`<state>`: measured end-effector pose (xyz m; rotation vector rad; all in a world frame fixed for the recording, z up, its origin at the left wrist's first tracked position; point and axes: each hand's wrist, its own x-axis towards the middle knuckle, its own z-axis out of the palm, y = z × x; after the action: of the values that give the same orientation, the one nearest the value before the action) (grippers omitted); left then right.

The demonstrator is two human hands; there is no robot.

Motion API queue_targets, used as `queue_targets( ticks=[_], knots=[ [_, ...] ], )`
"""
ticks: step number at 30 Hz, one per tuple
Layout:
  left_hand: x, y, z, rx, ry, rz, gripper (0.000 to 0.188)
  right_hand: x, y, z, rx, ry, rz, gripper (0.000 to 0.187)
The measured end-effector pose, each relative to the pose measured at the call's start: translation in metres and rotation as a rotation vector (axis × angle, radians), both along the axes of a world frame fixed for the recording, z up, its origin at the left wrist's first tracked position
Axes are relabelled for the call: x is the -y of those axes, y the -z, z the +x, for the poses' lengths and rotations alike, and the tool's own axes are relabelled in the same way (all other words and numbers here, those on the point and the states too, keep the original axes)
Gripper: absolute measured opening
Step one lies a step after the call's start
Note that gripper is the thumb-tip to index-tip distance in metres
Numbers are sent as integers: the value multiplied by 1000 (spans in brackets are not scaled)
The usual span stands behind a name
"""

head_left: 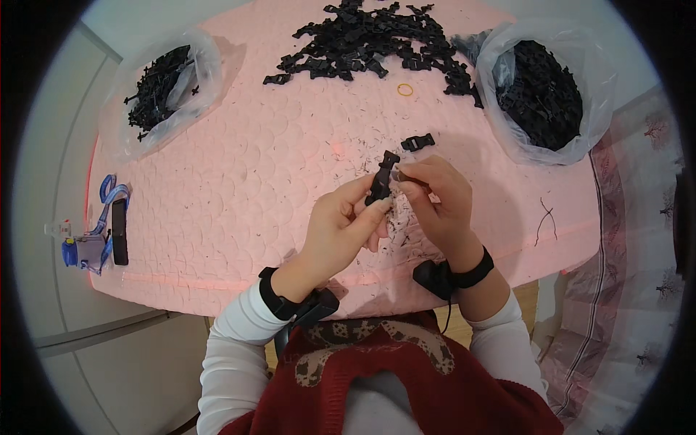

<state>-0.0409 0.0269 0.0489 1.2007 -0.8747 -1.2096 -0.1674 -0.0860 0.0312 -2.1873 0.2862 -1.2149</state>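
Left hand (337, 221) grips black buckle (380, 183) mid-frame, right hand (444, 197) curled beside it, can't tell if gripping; piece seems in progress, done-versus-left split unclear between buckle pile (362, 45) top centre and bagged parts (540, 94) upper right.

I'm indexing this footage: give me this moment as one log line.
left hand: holds black buckle | right hand: beside it, contact unclear | pink cover: loose buckle just beyond hands, buckle heap toward far edge

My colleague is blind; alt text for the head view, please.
A left hand holds a black buckle over pink quilted cloth, the right hand close beside it. Beyond, piled black pieces lie between two bags of black parts.
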Motion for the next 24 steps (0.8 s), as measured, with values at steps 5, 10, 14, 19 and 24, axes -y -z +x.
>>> queue_targets(
  ticks=[5,10,14,19,24],
  knots=[
    [3,-1,8,-73,137,56,27,-7,-3,0,53,-59,476,14],
    [4,-2,21,-170,257,93,28,1,-3,-1,23,-220,608,12],
    [6,5,23,-306,104,-17,27,-9,-4,-2,0,-93,696,9],
    [12,17,5,-396,-99,-166,28,-16,5,6,51,74,263,10],
    [11,26,4,-636,-41,-120,26,-16,8,9,109,-47,98,15]
  ],
)
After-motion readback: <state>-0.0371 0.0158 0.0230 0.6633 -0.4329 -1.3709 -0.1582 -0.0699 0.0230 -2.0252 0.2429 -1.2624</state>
